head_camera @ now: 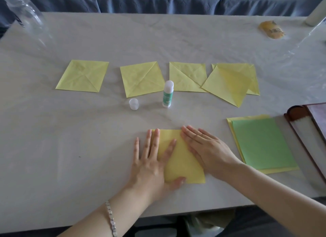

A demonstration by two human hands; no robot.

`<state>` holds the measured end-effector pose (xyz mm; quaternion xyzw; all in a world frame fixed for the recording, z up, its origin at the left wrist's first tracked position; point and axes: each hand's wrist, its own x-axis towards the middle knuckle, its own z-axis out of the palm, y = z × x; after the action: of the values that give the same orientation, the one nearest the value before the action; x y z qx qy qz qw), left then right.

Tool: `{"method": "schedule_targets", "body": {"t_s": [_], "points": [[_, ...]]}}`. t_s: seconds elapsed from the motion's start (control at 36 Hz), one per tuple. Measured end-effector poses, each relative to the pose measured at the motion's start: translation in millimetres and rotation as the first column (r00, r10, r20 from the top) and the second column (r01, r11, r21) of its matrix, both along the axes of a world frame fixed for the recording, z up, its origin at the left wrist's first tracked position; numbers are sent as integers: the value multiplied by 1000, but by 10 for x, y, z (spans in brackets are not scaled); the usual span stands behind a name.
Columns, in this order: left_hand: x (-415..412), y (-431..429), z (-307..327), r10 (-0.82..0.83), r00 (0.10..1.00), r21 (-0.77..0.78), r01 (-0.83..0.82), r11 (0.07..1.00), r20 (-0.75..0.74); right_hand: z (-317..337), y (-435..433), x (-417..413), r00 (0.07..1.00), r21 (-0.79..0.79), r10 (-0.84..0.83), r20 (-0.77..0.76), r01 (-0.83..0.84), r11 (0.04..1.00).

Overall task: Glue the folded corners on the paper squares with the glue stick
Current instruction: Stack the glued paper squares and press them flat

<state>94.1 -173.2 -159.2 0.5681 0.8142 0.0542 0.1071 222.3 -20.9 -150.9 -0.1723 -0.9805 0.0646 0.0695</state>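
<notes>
- Head view, hands: the left hand (151,160) lies flat with its fingers straight and spread. It presses on the near-left part of a yellow paper square (183,160) and grips nothing.
- Head view, hands: the right hand (202,146) lies flat with its fingers straight and close together. It presses on the far-right part of the same square and also holds nothing.
- Head view, worked piece: this square lies on the white-covered table (88,148), near the front edge and between the two hands.
- Head view, glue stick (168,93): it stands upright and uncapped, beyond the hands and apart from them. Its clear cap (133,104) stands just to its left.
- Head view, far row: three folded yellow squares (82,76) (142,78) (187,77) lie side by side. At the right end, a tilted sheet (227,84) overlaps another yellow piece (254,77).
- Head view, right side: a green sheet (262,143) rests on a yellow sheet beside a wooden frame (296,113).
- Head view, periphery: a clear plastic bottle (24,14) sits at far left, a yellow packet (271,31) at far right, and a bracelet (111,219) circles the left wrist.
</notes>
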Motion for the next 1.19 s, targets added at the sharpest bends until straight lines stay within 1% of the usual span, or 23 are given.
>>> {"method": "schedule_targets", "body": {"t_s": [0.06, 0.11, 0.17, 0.22, 0.31, 0.36, 0.39, 0.44, 0.5, 0.64, 0.78, 0.92, 1.03, 1.11, 1.19], "points": [[4, 5, 2, 17, 1000, -12, -17, 1000, 5, -6, -28, -39, 1000, -4, -19, -14, 19, 1000], [6, 8, 4, 24, 1000, -18, -24, 1000, 3, -1, -96, -16, 1000, -7, -1, -20, 1, 1000], [8, 9, 11, 26, 1000, -23, -26, 999, 5, 8, -193, 55, 998, -21, 56, -10, -57, 998], [16, 4, -6, 12, 1000, -28, -11, 1000, 9, 25, -306, 154, 992, -72, 126, 3, -125, 989], [13, 14, 8, 27, 999, -85, -24, 996, 37, 51, -444, 295, 981, -145, 193, -6, -191, 971], [-10, 34, 73, 3, 1000, -43, -3, 999, -11, 76, -476, 342, 978, -169, 209, -2, -206, 964], [-53, 30, 78, -24, 998, -40, 22, 999, -54, 84, -478, 350, 978, -168, 211, 2, -208, 964], [-176, -17, 98, -68, 994, -40, 65, 997, -82, 95, -466, 350, 977, -160, 215, 6, -211, 964], [-285, -114, 107, -84, 996, -55, 82, 995, -30, 105, -444, 341, 975, -156, 222, 10, -218, 963], [-364, -235, 55, -92, 995, -70, 89, 994, -38, 117, -379, 291, 974, -139, 227, 15, -223, 965], [-357, -224, 54, -82, 996, -82, 79, 994, -35, 62, -294, 64, 986, -77, 166, -15, -167, 983], [-376, -217, 68, -84, 996, -50, 82, 995, -31, 17, -220, -249, 992, -48, 111, -68, -114, 992], [-411, -210, 109, -84, 996, -52, 82, 995, -21, 14, -251, -325, 996, -49, 84, -38, -86, 995], [-410, -222, 91, -81, 996, -79, 78, 994, -26, 46, -347, -243, 991, -71, 135, 7, -134, 988], [-400, -215, 142, -90, 996, -103, 91, 990, 10, 93, -482, -93, 970, -135, 242, 35, -235, 963]]}}
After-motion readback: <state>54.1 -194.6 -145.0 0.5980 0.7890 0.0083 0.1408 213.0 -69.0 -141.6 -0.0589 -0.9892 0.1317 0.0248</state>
